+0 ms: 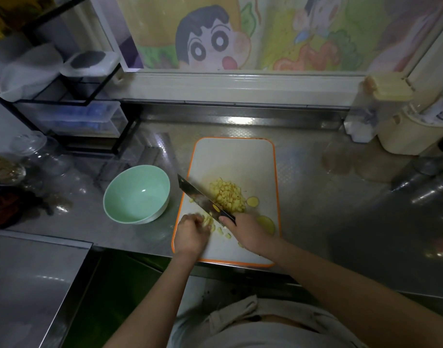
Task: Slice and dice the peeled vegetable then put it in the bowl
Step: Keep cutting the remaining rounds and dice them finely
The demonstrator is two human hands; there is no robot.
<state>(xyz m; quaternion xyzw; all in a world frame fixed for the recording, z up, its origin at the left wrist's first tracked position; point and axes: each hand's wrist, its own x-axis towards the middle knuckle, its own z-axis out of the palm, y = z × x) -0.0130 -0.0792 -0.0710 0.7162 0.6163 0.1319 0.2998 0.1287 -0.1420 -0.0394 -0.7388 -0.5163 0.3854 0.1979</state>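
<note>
Head view looks down on a steel tabletop [315,197] that runs the width of the room under a window with cartoon pictures. A black wire rack [64,101] stands at its far left. A white cutting board [235,156] with an orange edge lies at the near edge, and a pale green bowl [130,192] sits just left of it, apart from the board. A dark knife [200,197] slants across the board's left side, tip toward the bowl, edge down. The right hand [245,233] is wrapped round its handle. The left hand [190,234], fingers curled, pins a small clump [208,220] of yellow vegetable to the board right beside the blade. Past the blade, the diced pile [228,195] sits mid-board. Two round slices [266,223] lie to its right, one touching the pile, the other nearer the right hand. A few loose cubes [226,234] are scattered between the hands
</note>
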